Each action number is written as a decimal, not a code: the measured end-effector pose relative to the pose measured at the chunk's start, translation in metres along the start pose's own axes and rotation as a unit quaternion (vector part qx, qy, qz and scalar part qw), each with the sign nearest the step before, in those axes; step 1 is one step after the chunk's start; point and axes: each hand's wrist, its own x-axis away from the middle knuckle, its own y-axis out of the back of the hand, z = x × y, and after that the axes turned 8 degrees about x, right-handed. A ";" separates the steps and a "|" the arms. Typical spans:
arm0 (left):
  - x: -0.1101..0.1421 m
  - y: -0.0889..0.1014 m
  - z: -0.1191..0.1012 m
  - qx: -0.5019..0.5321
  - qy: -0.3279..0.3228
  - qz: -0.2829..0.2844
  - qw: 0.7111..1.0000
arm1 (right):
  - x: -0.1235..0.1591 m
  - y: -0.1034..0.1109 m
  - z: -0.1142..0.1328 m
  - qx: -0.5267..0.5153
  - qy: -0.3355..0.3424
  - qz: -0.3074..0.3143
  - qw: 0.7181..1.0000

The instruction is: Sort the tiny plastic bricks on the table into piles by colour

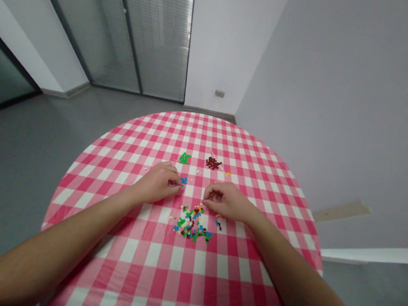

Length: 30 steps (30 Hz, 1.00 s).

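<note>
My left hand (pixel 160 182) is closed in a pinch right beside a small group of blue building bricks (pixel 184 180). Its fingertips may have a tiny piece between them, but it is too small to name. My right hand (pixel 225 200) is curled, thumb and forefinger together, above the edge of a mixed heap of tiny bricks (pixel 193 225). Whatever sits in that pinch is hidden or too small to make out. The heap mixes green, blue, dark brown, yellow and white pieces. Farther back lie a pile of green bricks (pixel 184 158) and a pile of dark brown bricks (pixel 213 163).
A red-and-white checked cloth (pixel 135 271) covers the round table. Some white pieces (pixel 198 172) and a yellow piece (pixel 228 174) lie between the piles and my hands. Behind the table are a glass partition (pixel 153 37) and a pale wall (pixel 340 89).
</note>
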 end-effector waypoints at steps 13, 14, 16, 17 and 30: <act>-0.001 0.001 0.007 -0.048 0.072 0.042 0.995 | 0.000 -0.015 0.005 0.156 0.097 0.130 0.974; -0.001 0.001 0.007 -0.050 0.077 0.041 0.995 | 0.000 -0.015 0.005 0.160 0.094 0.129 0.974; -0.001 -0.001 0.008 -0.053 0.085 0.037 0.994 | 0.001 -0.015 0.007 0.169 0.091 0.128 0.973; 0.000 -0.001 0.008 -0.055 0.087 0.034 0.994 | 0.001 -0.015 0.007 0.176 0.090 0.128 0.972; 0.000 -0.003 0.006 -0.030 0.118 0.008 0.992 | 0.005 -0.013 0.016 0.208 0.050 0.118 0.970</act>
